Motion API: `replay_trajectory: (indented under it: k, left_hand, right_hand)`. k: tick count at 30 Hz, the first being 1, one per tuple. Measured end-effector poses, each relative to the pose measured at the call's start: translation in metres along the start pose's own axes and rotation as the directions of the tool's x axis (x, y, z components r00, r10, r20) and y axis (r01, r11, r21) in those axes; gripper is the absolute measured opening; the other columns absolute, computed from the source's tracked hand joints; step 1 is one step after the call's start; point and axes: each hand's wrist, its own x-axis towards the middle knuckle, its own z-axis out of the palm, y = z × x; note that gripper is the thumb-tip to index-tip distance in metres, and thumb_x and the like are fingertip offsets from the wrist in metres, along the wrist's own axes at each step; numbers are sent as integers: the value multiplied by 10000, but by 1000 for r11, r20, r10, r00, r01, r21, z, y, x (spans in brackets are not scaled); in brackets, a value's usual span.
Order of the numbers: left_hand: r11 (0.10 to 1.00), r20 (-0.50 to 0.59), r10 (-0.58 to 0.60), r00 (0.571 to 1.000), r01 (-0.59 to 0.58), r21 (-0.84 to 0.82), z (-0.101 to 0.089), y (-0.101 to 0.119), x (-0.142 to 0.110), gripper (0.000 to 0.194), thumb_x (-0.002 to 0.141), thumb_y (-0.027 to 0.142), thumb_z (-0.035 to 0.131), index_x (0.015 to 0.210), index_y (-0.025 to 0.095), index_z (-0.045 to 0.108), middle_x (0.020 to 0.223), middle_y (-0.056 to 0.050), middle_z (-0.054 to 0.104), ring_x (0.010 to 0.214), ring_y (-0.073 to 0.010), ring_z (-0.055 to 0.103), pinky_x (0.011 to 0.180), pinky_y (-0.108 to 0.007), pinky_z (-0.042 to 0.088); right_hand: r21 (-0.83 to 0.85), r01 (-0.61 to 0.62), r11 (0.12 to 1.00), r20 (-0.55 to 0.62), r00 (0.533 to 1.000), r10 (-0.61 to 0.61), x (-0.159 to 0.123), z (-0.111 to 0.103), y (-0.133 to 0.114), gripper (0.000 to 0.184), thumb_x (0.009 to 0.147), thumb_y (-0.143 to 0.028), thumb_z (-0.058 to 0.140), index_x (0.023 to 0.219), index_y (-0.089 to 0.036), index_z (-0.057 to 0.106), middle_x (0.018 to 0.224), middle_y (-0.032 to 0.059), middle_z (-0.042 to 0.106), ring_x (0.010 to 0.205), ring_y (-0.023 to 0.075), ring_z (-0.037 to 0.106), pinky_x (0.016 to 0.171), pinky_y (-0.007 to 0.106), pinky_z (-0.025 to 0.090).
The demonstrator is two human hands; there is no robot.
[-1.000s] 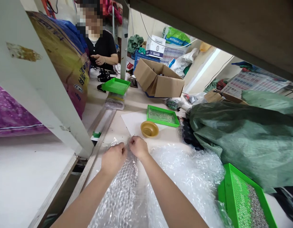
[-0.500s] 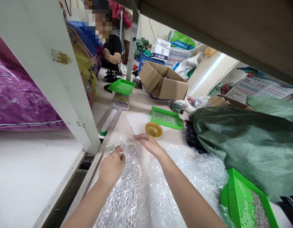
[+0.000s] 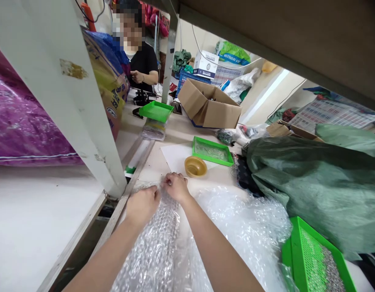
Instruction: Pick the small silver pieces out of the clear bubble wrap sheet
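A sheet of clear bubble wrap (image 3: pixel 236 227) covers the near part of the worktable. My left hand (image 3: pixel 142 204) and my right hand (image 3: pixel 174 186) sit close together at its far edge. Both hands are closed, pinching the wrap between fingers and thumbs. A rolled or folded strip of the wrap runs from my hands back toward me, between my forearms. Just beyond my right hand stands a small yellow bowl (image 3: pixel 195 166) on a white sheet of paper (image 3: pixel 175 156).
A green tray (image 3: pixel 212 151) lies behind the bowl, another green tray (image 3: pixel 315 259) with small metal parts sits near right. A large green sack (image 3: pixel 321 182) fills the right. An open cardboard box (image 3: pixel 208 105) and a third green tray (image 3: pixel 156 111) stand farther back. A person in black sits at the far end.
Half a second ago my right hand was open and stretched out past the wrap's edge. It has drawn back beside my left hand and closed on the wrap.
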Motion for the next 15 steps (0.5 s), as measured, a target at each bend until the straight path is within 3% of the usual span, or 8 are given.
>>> replay_trajectory:
  k: [5,11,15]
  left_hand:
    - [996,-38,-28,999,24,-84,6,-13,-22,304,906,350,301,742,230,527,717,-37,671,699,-222,636,544,-276,289]
    - [983,-50,-50,997,40,-180,12,-22,-39,324,930,372,278,704,226,459,662,-18,635,669,-195,607,554,-255,288]
    - [974,-18,-105,994,100,-203,9,-18,-39,294,932,342,281,757,229,488,703,-37,668,684,-215,633,553,-269,298]
  right_hand:
    - [8,-20,1000,-20,1000,20,-6,5,-2,70,815,-308,601,821,-241,621,1002,11,633,1038,239,481,860,398,315]
    - [29,-36,999,-3,999,37,-4,6,-4,55,805,-289,610,812,-242,635,1009,19,634,1041,242,478,883,415,316]
    - [103,-36,994,100,995,25,1,-10,-4,82,740,-223,645,813,-241,679,993,22,668,1033,252,517,907,436,345]
